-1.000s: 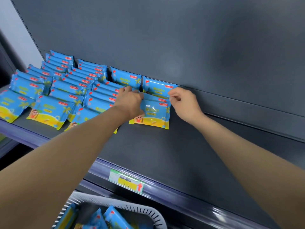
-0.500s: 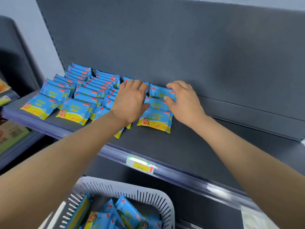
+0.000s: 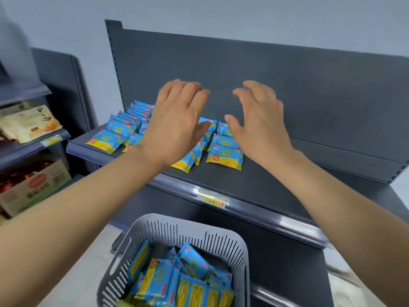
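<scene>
While outspread, both hands (image 3: 177,127) (image 3: 260,127) empty.

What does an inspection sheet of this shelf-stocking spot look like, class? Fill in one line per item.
Surface: dark shelf, right part bare.
Job's things: blue packets in overlapping rows on the shelf's left; spare packets in a grey basket below.
Clutter: nothing seen.
Grippers: left hand and right hand open, fingers spread, holding nothing, over the rows.
Cables: nothing seen.
Surroundings: price label on shelf edge; beige packs and cardboard box at the left.
</scene>
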Action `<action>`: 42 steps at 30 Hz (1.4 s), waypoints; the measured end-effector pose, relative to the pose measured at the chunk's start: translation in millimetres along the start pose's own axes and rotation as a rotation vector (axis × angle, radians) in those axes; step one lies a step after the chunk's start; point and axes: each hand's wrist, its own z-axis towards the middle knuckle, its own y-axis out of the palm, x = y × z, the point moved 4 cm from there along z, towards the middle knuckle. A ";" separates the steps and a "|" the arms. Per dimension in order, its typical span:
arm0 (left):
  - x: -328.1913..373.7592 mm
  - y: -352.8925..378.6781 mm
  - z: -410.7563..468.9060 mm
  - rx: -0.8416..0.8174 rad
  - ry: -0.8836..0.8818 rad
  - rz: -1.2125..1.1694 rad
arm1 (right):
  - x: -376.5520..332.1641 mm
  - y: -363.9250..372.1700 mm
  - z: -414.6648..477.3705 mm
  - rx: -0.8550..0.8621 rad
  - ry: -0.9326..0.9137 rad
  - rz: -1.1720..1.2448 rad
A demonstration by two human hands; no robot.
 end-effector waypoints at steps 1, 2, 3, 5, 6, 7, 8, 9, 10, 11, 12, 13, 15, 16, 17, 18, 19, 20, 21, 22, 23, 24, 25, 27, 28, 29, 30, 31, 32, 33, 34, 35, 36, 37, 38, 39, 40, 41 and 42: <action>0.1 -8.4 -2.5 0.018 0.006 -0.001 | -5.4 -4.9 -3.8 0.012 -0.008 -0.011; 0.9 -15.6 -5.6 0.033 0.009 -0.006 | -10.6 -9.0 -8.0 0.020 -0.014 -0.021; 2.1 -22.0 -9.3 0.046 0.009 -0.015 | -15.3 -11.7 -12.6 0.029 -0.022 -0.030; 6.3 -31.9 -19.8 0.057 0.003 -0.037 | -23.8 -15.0 -23.7 0.051 -0.039 -0.028; 9.0 -35.3 -27.4 0.055 -0.001 -0.056 | -27.1 -14.4 -30.6 0.051 -0.044 -0.020; 11.7 -36.1 -37.3 0.048 -0.007 -0.089 | -29.3 -11.0 -38.3 0.035 -0.046 -0.011; 13.8 -34.3 -49.0 0.032 -0.014 -0.131 | -30.3 -3.6 -47.6 -0.003 -0.045 -0.007; 15.8 -28.8 -63.7 -0.004 -0.016 -0.175 | -31.2 6.7 -58.8 -0.059 -0.044 -0.008; 18.1 -19.8 -81.3 -0.058 -0.017 -0.217 | -32.1 19.6 -72.8 -0.119 -0.046 -0.007; 20.3 -8.6 -98.3 -0.126 -0.017 -0.253 | -32.0 33.1 -86.2 -0.173 -0.052 -0.004; 23.1 4.2 -116.6 -0.208 -0.013 -0.284 | -32.3 48.7 -100.8 -0.236 -0.055 -0.001; 25.8 17.4 -136.5 -0.297 -0.011 -0.308 | -33.0 66.9 -116.6 -0.320 -0.052 -0.002; 28.5 43.9 -176.4 -0.478 -0.013 -0.333 | -33.3 105.8 -146.1 -0.502 -0.041 -0.003; 28.0 56.2 -195.3 -0.560 -0.026 -0.335 | -32.5 124.7 -158.9 -0.587 -0.033 -0.004; 26.8 67.8 -213.1 -0.641 -0.048 -0.336 | -31.8 142.0 -170.6 -0.661 -0.024 -0.004; 25.1 77.5 -228.9 -0.713 -0.076 -0.339 | -30.5 159.6 -182.3 -0.728 -0.015 -0.001; 23.5 86.5 -243.4 -0.777 -0.112 -0.342 | -29.1 175.6 -193.1 -0.789 -0.006 0.003; 21.8 94.7 -256.8 -0.836 -0.148 -0.342 | -27.6 191.3 -203.8 -0.841 0.004 0.009; 20.9 102.3 -270.1 -0.906 -0.173 -0.334 | -26.1 205.7 -214.3 -0.889 0.017 0.018; 20.7 109.6 -283.4 -0.984 -0.185 -0.324 | -25.0 219.2 -225.4 -0.940 0.028 0.032; 21.1 116.1 -296.4 -1.067 -0.184 -0.312 | -24.5 230.5 -236.5 -1.008 0.034 0.042; 21.8 122.3 -309.0 -1.141 -0.174 -0.307 | -24.2 242.0 -248.4 -1.091 0.036 0.052; 22.8 128.1 -320.6 -1.199 -0.162 -0.306 | -24.5 251.6 -259.9 -1.186 0.036 0.059; 23.2 139.4 -341.0 -1.285 -0.161 -0.300 | -24.7 268.5 -281.2 -1.346 0.048 0.074; 23.2 144.4 -349.1 -1.318 -0.165 -0.294 | -24.2 276.4 -290.7 -1.391 0.068 0.088; 23.3 149.3 -356.1 -1.344 -0.164 -0.283 | -23.8 282.7 -299.0 -1.424 0.095 0.102; 23.7 153.8 -363.0 -1.369 -0.166 -0.276 | -23.2 289.3 -307.2 -1.447 0.132 0.120; 23.8 158.1 -370.1 -1.398 -0.180 -0.275 | -22.9 294.1 -314.4 -1.468 0.172 0.131; 23.4 162.5 -377.7 -1.428 -0.208 -0.278 | -22.5 298.7 -320.7 -1.478 0.206 0.138; 22.9 167.4 -385.4 -1.460 -0.237 -0.280 | -22.3 301.4 -324.8 -1.484 0.232 0.135; 22.5 172.4 -392.8 -1.492 -0.263 -0.282 | -21.8 305.2 -327.7 -1.480 0.254 0.136; 22.0 177.4 -399.8 -1.522 -0.286 -0.286 | -21.6 307.4 -328.2 -1.473 0.264 0.129; 21.9 182.5 -405.6 -1.547 -0.306 -0.294 | -20.7 310.4 -328.5 -1.460 0.268 0.126; 22.4 187.5 -409.6 -1.564 -0.319 -0.302 | -20.3 311.6 -328.3 -1.454 0.266 0.112; 23.3 192.5 -412.0 -1.579 -0.326 -0.309 | -19.3 313.3 -328.6 -1.445 0.263 0.100; 24.5 197.0 -413.2 -1.596 -0.330 -0.320 | -18.6 313.2 -328.1 -1.441 0.261 0.089; 25.9 201.3 -413.7 -1.619 -0.336 -0.337 | -17.4 313.4 -328.6 -1.434 0.262 0.090; 26.8 205.7 -414.1 -1.648 -0.346 -0.362 | -16.9 311.3 -328.6 -1.433 0.267 0.088; 27.5 209.6 -414.3 -1.681 -0.361 -0.392 | -16.4 310.0 -328.9 -1.429 0.268 0.092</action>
